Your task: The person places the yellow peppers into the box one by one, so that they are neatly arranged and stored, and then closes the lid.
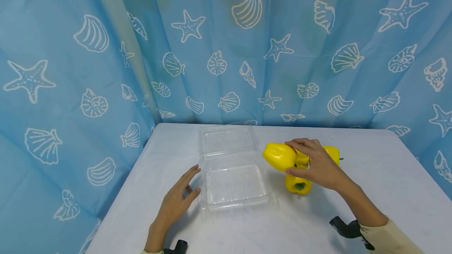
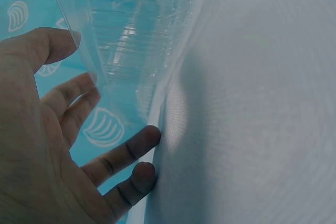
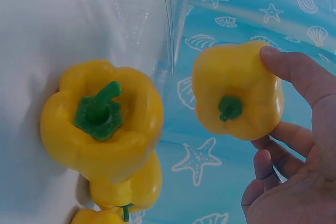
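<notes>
Head view gives us a clear, rectangular plastic container (image 1: 236, 185) laid open on the white cloth-covered surface (image 1: 240, 234), its lid (image 1: 229, 141) at twelve o'clock from the base. At two o'clock from that base, the person's right hand (image 1: 316, 164) grasps a glossy yellow bell pepper (image 1: 280, 156) in the air, thumb and fingertips on opposite sides, presumably because a rounded, smooth body sits more securely that way. Three more yellow bell peppers (image 1: 293, 183) cluster around three o'clock, probably for easy reach. Between eight and nine o'clock, the left hand (image 1: 176, 203) is released, fingers spread beside the container's edge; we judge it placed to steady light plastic, but cannot tell how firmly it touches. Forearms reach in from four and seven o'clock.
</notes>
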Action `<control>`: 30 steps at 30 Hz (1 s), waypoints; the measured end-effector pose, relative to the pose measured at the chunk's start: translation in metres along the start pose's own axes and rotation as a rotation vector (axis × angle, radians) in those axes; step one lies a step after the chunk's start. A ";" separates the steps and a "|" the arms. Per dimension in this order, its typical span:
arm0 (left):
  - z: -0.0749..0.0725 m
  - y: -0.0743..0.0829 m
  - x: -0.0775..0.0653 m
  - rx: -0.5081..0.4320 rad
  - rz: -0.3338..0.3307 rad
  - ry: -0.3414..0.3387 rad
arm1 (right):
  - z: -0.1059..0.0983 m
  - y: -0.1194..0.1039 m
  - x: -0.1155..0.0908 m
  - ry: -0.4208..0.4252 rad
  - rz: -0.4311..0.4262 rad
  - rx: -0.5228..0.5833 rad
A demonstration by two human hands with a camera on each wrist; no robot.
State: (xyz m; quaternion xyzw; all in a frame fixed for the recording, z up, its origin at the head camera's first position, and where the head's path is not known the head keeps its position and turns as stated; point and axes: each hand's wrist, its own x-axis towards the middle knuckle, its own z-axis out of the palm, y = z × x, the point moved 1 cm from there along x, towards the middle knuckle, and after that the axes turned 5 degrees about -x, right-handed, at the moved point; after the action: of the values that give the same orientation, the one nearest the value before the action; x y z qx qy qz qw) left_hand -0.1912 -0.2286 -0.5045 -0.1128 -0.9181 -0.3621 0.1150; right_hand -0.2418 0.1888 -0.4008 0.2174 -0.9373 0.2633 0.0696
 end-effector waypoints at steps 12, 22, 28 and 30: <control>0.000 -0.001 -0.001 -0.012 0.009 0.017 | 0.008 -0.015 0.008 -0.052 -0.035 0.046; 0.002 -0.001 -0.003 -0.026 0.009 0.012 | 0.016 -0.025 0.015 -0.051 -0.109 0.023; 0.001 -0.001 -0.002 -0.013 0.012 0.015 | 0.020 -0.030 0.021 -0.045 -0.148 -0.001; 0.000 -0.001 -0.001 -0.007 0.009 0.015 | 0.022 -0.032 0.023 -0.047 -0.157 -0.010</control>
State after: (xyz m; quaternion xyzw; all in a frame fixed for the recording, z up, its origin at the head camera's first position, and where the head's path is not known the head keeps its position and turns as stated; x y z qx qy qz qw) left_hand -0.1901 -0.2291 -0.5055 -0.1145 -0.9155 -0.3656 0.1231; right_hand -0.2485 0.1444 -0.3988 0.2961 -0.9201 0.2470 0.0692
